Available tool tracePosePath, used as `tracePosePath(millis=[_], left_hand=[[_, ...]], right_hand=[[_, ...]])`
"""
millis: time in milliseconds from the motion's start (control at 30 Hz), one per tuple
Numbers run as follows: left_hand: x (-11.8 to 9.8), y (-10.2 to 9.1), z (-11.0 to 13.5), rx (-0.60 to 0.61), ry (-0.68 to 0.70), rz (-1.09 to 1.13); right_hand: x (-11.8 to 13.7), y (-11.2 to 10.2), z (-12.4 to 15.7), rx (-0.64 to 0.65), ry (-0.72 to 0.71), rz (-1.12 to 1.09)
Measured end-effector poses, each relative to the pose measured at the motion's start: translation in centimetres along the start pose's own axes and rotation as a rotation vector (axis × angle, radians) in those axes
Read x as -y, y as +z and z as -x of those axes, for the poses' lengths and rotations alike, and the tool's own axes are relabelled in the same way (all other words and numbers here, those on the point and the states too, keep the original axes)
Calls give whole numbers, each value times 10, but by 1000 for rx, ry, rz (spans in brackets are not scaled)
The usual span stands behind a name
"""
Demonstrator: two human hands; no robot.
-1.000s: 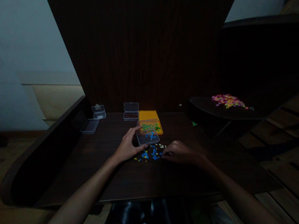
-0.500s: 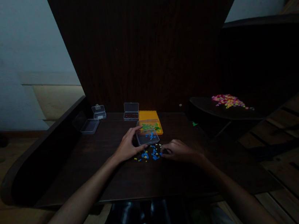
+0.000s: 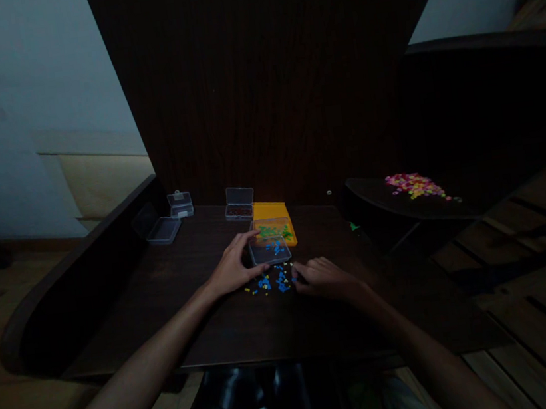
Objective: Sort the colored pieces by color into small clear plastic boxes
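The shallow clear tray (image 3: 260,253) sits near the middle of the tabletop (image 3: 239,333), a few blue pieces (image 3: 277,248) gathered toward its right side. The left hand (image 3: 235,265) grips its left end, thumb at the near rim, fingers at the far one. Just in front lie loose pieces (image 3: 282,284), blue, yellow and white. At their right edge the right hand (image 3: 323,277) has its fingers curled; I can't tell whether it pinches a piece.

Right behind the tray is an open yellow case (image 3: 270,210) with green pieces (image 3: 270,231) in its near half. Beside that, 1 hinged clear box (image 3: 239,195) stands open, dark reddish bits in its base. Farther left are 2 more clear boxes (image 3: 164,230), lids raised.

A back panel (image 3: 262,85) and a raised left side (image 3: 81,273) bound the surface; bare wood stretches from that side to the left forearm, and from the right forearm toward a ledge (image 3: 370,195) heaped with pink and yellow beads (image 3: 414,186).
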State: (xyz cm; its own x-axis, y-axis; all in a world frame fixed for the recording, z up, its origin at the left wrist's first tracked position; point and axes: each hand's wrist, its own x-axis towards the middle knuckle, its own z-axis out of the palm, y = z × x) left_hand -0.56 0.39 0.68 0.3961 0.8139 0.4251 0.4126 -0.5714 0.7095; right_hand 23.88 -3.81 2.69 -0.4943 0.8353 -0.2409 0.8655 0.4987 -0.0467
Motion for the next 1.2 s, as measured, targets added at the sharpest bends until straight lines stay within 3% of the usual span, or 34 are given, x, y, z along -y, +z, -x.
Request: tracePosePath(millis=[433,600,767,1000,1200], left_hand=[[-3,-1,0,-8,-9,-23],[-3,0,0,3,0,-6],[-2,1,1,9,12,-9],[-5,2,2,38,38,5],[-6,3,1,27,48,11]], right_hand=[[-17,-1,-4,-70,-20,-74],[-13,-21,-2,-182,-90,-226],[-3,-43,-13,-298,-78,-142],[9,-46,-40,-228,-27,45],[9,-42,-46,-152,10,95]])
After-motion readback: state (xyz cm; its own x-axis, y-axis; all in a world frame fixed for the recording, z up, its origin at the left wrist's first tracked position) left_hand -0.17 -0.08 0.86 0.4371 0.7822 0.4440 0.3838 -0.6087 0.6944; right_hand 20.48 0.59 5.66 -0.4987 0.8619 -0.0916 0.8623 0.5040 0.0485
